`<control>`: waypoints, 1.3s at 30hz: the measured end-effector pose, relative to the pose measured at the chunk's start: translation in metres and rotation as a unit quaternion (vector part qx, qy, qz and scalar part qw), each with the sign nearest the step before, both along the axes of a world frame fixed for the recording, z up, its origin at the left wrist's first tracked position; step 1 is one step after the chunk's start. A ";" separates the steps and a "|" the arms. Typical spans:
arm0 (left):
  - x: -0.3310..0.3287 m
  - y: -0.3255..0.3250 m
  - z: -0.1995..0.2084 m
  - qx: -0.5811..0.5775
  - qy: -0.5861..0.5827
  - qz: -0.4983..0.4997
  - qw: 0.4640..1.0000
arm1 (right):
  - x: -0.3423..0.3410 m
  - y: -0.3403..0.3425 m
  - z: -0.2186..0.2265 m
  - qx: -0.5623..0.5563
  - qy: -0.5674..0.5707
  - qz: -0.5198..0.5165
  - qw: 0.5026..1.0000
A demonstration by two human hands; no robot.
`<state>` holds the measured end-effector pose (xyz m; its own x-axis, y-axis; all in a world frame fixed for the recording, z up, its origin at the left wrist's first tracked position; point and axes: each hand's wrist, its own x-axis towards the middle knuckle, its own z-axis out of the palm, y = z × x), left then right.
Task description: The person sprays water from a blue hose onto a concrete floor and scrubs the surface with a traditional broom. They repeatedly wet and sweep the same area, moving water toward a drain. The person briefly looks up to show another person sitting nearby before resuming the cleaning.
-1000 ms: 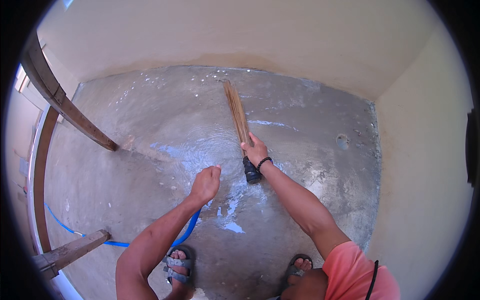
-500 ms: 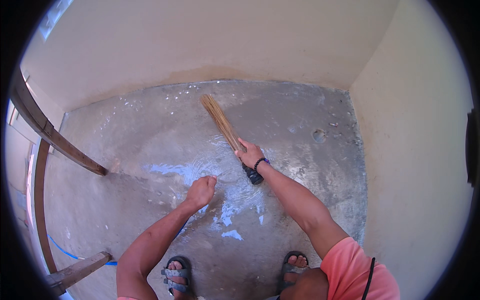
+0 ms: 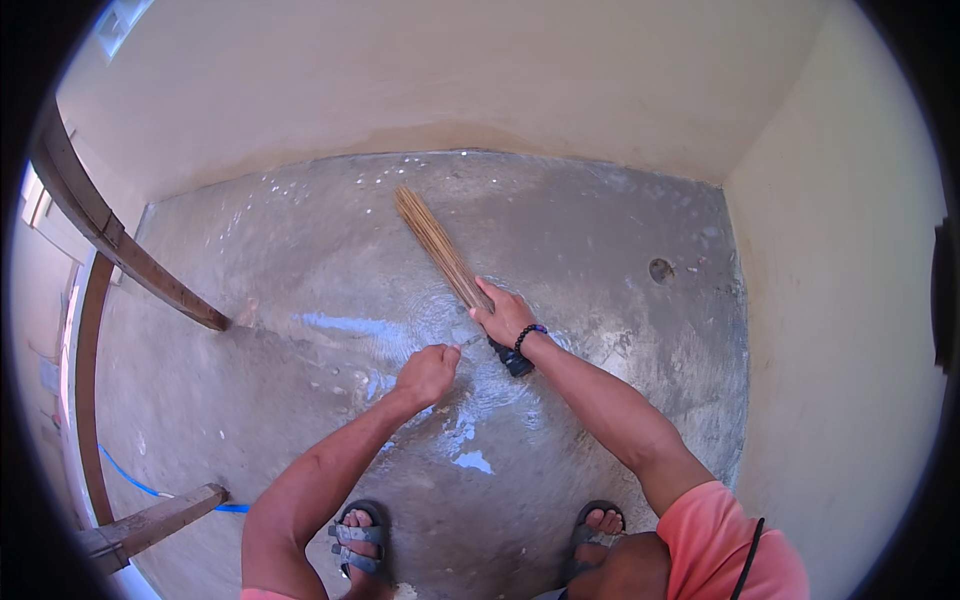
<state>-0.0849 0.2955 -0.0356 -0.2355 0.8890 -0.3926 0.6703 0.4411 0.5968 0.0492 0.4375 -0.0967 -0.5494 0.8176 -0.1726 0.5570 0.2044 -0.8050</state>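
Observation:
My right hand (image 3: 505, 315) is wrapped round a stick broom (image 3: 435, 240), just above its dark handle end (image 3: 515, 360). The bundle of tan bristles points away, toward the back wall, with its tip slightly left. Just left of the handle, my left hand (image 3: 428, 373) is closed in a fist, apart from the broom. A blue hose (image 3: 130, 480) runs from the left and passes behind my left forearm; its end is hidden at the fist. Ripples and shiny water (image 3: 465, 430) spread on the concrete floor (image 3: 300, 400) around both hands.
Plain walls meet the floor at the back (image 3: 450, 90) and right (image 3: 840, 300). A round drain hole (image 3: 661, 270) lies at the right. On the left stand a curved-looking wooden post (image 3: 160, 280) and a lower wooden beam (image 3: 165, 520). My sandalled feet (image 3: 360, 540) are below; white specks dot the far floor.
My left hand has moved right and slightly up, closer to the broom handle. My right hand and the broom have barely shifted. The view has shifted slightly, and the water ripples have changed.

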 end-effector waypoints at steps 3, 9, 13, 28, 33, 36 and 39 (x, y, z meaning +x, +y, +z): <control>0.002 -0.006 -0.001 0.010 0.002 -0.007 1.000 | 0.054 0.003 -0.026 0.016 -0.062 -0.024 0.998; 0.011 -0.005 0.005 -0.076 -0.053 0.000 0.996 | 0.160 -0.023 -0.029 0.089 -0.018 -0.280 0.956; 0.013 0.000 0.010 -0.086 -0.033 -0.033 0.995 | 0.154 -0.068 0.009 0.014 0.002 -0.216 0.976; 0.024 0.005 -0.015 -0.064 -0.028 -0.086 0.994 | 0.236 -0.051 0.010 0.098 -0.024 -0.242 0.965; 0.030 0.007 -0.021 -0.110 -0.047 -0.086 0.989 | 0.199 -0.085 0.018 0.037 0.007 -0.066 0.997; 0.033 0.004 -0.020 -0.136 -0.015 -0.146 0.980 | 0.201 -0.070 0.020 -0.014 -0.101 -0.010 0.995; 0.038 0.004 -0.011 -0.131 -0.031 -0.146 0.980 | 0.249 -0.036 0.002 0.035 -0.120 -0.088 0.988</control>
